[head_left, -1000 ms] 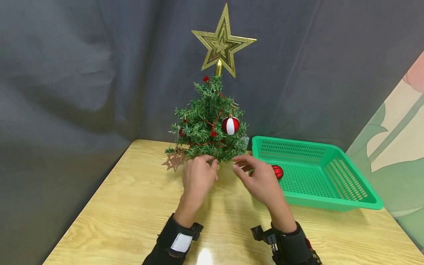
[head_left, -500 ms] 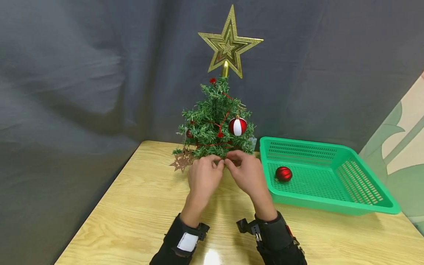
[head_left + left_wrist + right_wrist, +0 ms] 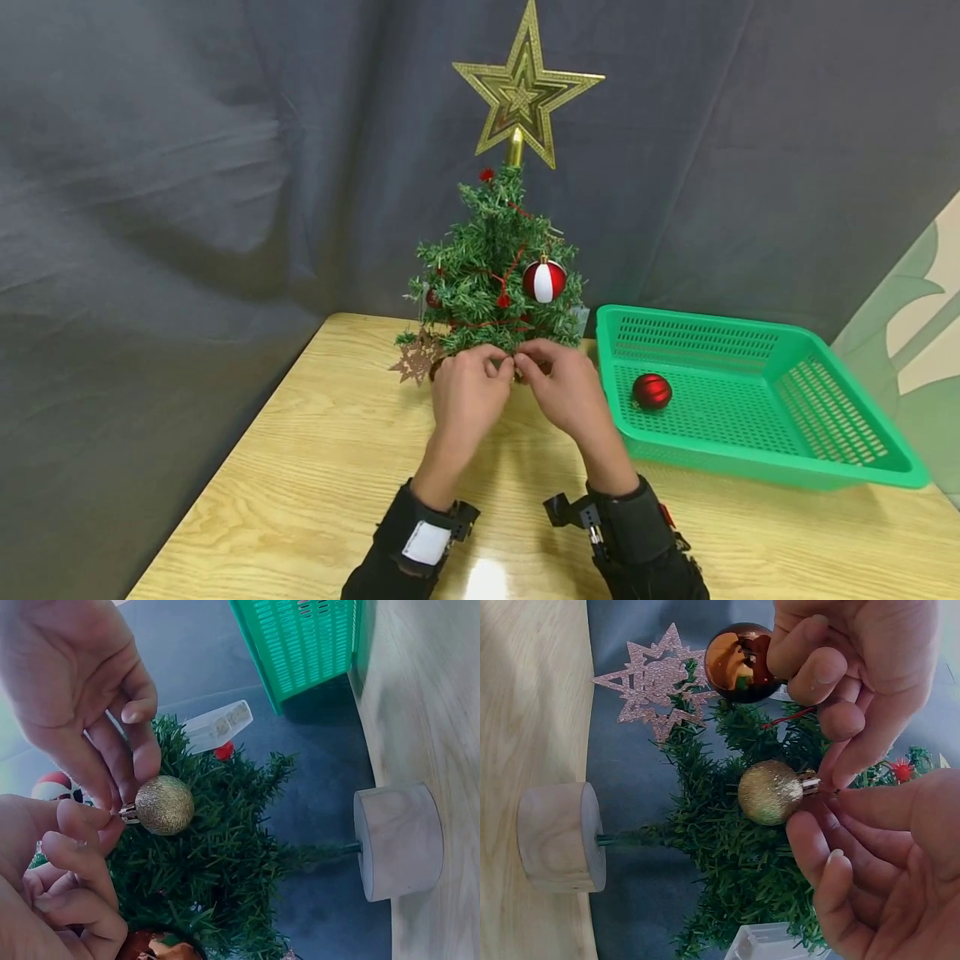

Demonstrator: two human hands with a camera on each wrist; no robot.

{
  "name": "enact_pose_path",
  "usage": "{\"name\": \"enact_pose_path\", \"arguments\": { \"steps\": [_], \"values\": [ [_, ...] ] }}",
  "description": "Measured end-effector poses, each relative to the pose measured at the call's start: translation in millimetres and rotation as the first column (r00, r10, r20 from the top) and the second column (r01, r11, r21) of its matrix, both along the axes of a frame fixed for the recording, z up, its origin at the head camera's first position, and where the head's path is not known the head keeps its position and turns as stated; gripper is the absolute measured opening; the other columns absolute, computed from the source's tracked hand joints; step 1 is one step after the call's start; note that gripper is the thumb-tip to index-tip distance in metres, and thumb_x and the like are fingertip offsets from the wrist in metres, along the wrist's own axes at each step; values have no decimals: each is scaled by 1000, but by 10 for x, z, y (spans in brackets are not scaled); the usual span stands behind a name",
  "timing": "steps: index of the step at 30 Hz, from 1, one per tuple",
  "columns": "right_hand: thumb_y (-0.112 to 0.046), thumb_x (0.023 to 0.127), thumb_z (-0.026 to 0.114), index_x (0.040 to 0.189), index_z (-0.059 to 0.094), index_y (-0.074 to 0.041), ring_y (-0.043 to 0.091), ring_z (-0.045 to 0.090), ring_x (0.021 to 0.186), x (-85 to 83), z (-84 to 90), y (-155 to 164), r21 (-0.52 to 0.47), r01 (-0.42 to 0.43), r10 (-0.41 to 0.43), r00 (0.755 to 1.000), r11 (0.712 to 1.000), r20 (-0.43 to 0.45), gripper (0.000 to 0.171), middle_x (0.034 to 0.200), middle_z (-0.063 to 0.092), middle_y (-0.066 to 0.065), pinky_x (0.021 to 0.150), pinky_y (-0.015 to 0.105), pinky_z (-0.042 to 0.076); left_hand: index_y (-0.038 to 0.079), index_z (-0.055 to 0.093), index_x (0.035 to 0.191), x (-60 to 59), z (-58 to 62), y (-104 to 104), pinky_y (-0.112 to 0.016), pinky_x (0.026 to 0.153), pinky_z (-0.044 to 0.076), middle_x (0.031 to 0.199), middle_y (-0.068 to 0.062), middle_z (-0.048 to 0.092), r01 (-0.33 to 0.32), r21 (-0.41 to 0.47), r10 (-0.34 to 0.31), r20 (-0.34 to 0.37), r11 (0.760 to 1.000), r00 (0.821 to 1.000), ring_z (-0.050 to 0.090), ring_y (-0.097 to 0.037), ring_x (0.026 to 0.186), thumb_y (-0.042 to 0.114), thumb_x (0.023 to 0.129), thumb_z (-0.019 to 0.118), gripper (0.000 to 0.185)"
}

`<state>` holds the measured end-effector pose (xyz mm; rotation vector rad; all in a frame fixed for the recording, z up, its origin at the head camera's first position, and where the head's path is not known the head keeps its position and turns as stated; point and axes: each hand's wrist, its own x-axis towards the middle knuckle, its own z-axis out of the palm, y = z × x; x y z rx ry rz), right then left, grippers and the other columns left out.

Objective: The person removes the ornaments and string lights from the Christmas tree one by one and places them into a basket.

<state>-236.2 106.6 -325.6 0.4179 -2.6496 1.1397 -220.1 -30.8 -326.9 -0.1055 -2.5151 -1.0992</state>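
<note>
Both hands meet at the low front branches of the little tree (image 3: 498, 287). The left hand (image 3: 465, 396) pinches the cap of a gold glitter bauble (image 3: 163, 805), and the right hand (image 3: 562, 392) closes its fingertips on the same cap. It looks like the hanging step; next its loop needs slipping over a branch tip just beyond the fingers.
</note>
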Motion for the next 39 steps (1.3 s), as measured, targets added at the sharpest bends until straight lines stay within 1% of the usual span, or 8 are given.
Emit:
{"name": "enact_pose_path", "arguments": {
  "steps": [7,12,18,22,27,32,36,39],
  "values": [
    [-25,99,63,107,74,-14,21,70,83,30,15,-43,16,44,-43,998,999,-45,18,93,75,3,67,35,51,10,78,102,-1,5,-37,-19,41,27,63,0,68,14,33,-13,-12,999,1000,44,-9,39,19,95,68,16],
    [-26,98,64,106,74,-15,21,70,83,45,10,-55,11,73,-73,995,997,-65,17,91,76,2,69,37,52,10,78,103,-10,8,-47,-19,41,28,64,0,69,25,41,-25,-13,999,1000,45,-8,40,20,95,67,17],
    [-26,97,65,106,75,-14,22,71,81,57,18,-39,-6,71,-72,993,997,-91,18,90,76,3,66,35,52,10,77,103,-4,27,-55,-21,43,32,64,0,68,29,51,-28,-23,998,999,46,-7,41,21,95,67,17],
    [-26,98,65,107,75,-12,23,71,82,67,33,-30,-13,68,-68,993,998,-96,19,91,77,5,65,35,52,11,78,101,7,31,-60,-21,43,32,62,0,67,27,64,-24,-45,998,999,45,-8,41,20,94,68,15],
    [-26,98,65,107,75,-12,22,71,80,93,74,-16,-18,66,-67,993,998,-101,19,92,76,5,64,34,52,11,77,99,24,58,-60,-21,43,30,62,1,67,25,83,-22,-38,996,999,45,-7,41,19,94,67,14],
    [-28,98,64,106,75,-15,20,70,79,131,106,1,-18,79,-80,992,997,-94,19,91,76,3,63,33,52,12,77,98,44,94,-68,-20,42,28,62,1,66,26,95,-23,-34,995,999,43,-8,40,19,94,66,13],
    [-29,98,63,107,75,-16,19,70,80,167,126,11,-11,84,-85,993,996,-80,19,93,76,3,65,33,52,13,77,97,63,105,-72,-20,41,27,61,2,65,24,95,-21,-35,995,999,42,-8,39,18,93,66,13],
    [-28,98,64,107,75,-15,19,69,79,189,138,22,-5,87,-87,992,996,-91,19,92,76,4,64,33,51,14,77,96,73,111,-69,-20,41,27,61,3,65,26,95,-22,-41,995,999,42,-8,39,18,93,66,13]
  ]
}}
